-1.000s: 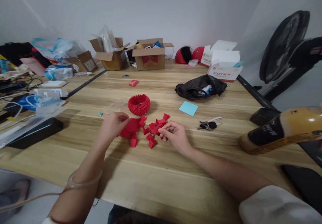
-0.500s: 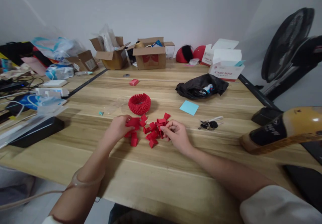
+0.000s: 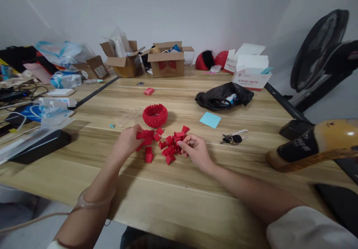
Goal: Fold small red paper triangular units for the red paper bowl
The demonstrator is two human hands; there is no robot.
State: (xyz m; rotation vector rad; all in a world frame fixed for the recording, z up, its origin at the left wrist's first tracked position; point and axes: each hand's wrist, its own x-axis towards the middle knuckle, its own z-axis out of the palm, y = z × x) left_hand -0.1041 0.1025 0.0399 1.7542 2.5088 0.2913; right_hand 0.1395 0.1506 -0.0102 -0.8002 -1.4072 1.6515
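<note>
My left hand (image 3: 129, 141) is closed, thumb and fingers pinching red paper (image 3: 145, 137) that looks creased or partly folded. Just below it on the table lies a single folded red piece (image 3: 148, 155). To the right spreads a loose pile of small folded red paper pieces (image 3: 169, 151). At the pile's right edge, my right hand (image 3: 197, 151) is curled, thumb against forefinger, on one of these pieces; its exact shape is partly hidden. Behind the pile stands a round red bowl (image 3: 155, 119) built of many interlocked folded paper units.
Keys (image 3: 233, 139) and a light-blue paper sheet (image 3: 210, 119) lie right of the hands. Farther back are a black bag (image 3: 215, 96), open cartons (image 3: 167, 68) and a sticky note box (image 3: 251, 78). A yellow-capped bottle (image 3: 296, 150) and a fan (image 3: 319, 51) stand right.
My left hand has shifted slightly left and up, carrying the red paper with it. My right hand stays nearly in place at the pile.
</note>
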